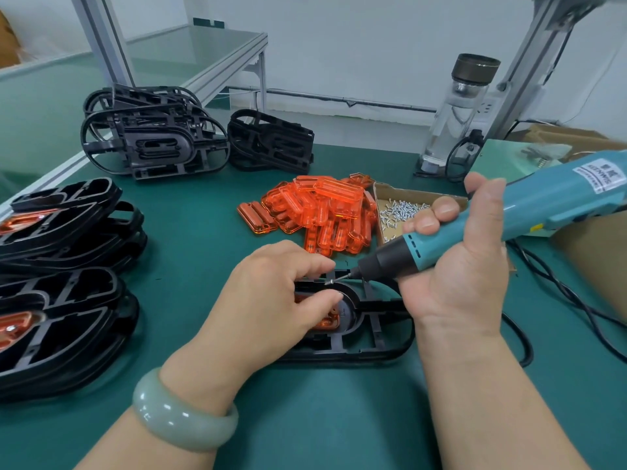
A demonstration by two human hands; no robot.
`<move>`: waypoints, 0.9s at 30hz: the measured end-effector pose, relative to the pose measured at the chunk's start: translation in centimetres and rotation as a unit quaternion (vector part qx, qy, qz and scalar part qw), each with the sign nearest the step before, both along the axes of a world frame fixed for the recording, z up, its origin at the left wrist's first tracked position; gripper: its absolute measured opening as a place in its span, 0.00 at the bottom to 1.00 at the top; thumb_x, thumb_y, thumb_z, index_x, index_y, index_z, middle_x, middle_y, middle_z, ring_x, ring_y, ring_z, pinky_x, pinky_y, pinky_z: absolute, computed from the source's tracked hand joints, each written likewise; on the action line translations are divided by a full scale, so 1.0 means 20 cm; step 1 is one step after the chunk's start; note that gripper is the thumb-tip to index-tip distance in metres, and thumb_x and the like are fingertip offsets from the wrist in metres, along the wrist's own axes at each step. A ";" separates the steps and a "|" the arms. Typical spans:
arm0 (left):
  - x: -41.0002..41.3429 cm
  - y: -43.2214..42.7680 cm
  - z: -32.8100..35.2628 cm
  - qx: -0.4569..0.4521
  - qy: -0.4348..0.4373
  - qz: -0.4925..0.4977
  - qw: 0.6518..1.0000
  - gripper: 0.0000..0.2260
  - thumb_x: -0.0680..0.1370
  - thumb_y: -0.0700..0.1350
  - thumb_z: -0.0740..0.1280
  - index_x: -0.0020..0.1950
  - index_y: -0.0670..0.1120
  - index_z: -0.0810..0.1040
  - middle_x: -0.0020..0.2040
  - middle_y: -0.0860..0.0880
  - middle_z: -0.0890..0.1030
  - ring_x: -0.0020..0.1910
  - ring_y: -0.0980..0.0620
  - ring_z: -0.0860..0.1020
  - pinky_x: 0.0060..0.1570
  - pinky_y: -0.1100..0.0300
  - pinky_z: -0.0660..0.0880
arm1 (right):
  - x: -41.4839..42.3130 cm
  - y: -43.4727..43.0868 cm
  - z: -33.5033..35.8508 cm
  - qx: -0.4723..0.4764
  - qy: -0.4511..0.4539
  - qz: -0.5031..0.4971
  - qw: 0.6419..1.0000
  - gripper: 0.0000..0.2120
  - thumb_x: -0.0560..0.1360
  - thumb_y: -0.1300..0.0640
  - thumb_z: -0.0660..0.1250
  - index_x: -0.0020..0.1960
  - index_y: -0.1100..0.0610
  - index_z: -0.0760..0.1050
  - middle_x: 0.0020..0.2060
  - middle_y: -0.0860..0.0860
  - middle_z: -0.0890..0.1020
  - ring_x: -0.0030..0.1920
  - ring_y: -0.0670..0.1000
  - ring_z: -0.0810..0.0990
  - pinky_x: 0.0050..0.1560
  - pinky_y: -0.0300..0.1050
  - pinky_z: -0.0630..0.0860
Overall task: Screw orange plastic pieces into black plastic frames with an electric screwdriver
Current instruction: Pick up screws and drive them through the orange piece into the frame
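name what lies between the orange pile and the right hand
A cardboard tray of small screws, beside the orange pile and partly hidden by the right hand, in the head view.

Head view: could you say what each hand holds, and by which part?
The right hand grips the electric screwdriver around its teal body; the left hand pinches a screw at the bit.

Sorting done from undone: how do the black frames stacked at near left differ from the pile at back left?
The near-left frames hold orange pieces in their middles; the back-left frames show none. The near-left frames lie flat; the back-left frames lean, tilted up. Both are black oval frames on the green table.
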State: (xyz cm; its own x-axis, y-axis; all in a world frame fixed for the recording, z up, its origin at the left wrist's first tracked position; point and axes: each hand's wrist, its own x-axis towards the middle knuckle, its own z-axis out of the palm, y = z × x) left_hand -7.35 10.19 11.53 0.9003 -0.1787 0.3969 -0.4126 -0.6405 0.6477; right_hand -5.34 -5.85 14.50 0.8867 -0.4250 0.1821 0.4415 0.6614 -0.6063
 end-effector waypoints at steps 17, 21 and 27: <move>0.04 0.03 -0.06 0.200 0.088 -0.018 0.976 0.05 0.74 0.52 0.67 0.47 0.58 0.82 0.42 0.55 0.74 0.47 0.52 0.72 0.46 0.55 0.72 | 0.00 0.02 -0.01 -0.167 -0.021 -0.028 0.985 0.05 0.75 0.55 0.65 0.49 0.55 0.72 0.30 0.49 0.72 0.27 0.48 0.70 0.30 0.39 0.70; 0.04 0.03 -0.07 0.196 0.084 -0.018 0.977 0.05 0.74 0.52 0.67 0.47 0.59 0.82 0.42 0.55 0.74 0.47 0.52 0.72 0.46 0.56 0.72 | 0.00 0.02 -0.01 -0.167 -0.018 -0.022 0.985 0.05 0.75 0.55 0.65 0.49 0.55 0.72 0.29 0.49 0.72 0.27 0.49 0.69 0.30 0.40 0.70; 0.04 0.03 -0.07 0.188 0.081 -0.016 0.979 0.05 0.74 0.52 0.67 0.48 0.58 0.83 0.42 0.55 0.75 0.48 0.52 0.73 0.48 0.56 0.72 | 0.00 0.03 -0.02 -0.181 -0.025 -0.017 0.983 0.05 0.76 0.55 0.65 0.49 0.55 0.73 0.28 0.47 0.73 0.25 0.47 0.71 0.29 0.38 0.70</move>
State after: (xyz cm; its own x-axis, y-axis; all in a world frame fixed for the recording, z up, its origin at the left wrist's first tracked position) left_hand -6.57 10.74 10.11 0.9371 -0.3148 0.1508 -0.3490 -0.8341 0.4271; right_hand -5.37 -5.22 14.16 0.8586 -0.3542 0.3705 0.4959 0.3910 -0.7754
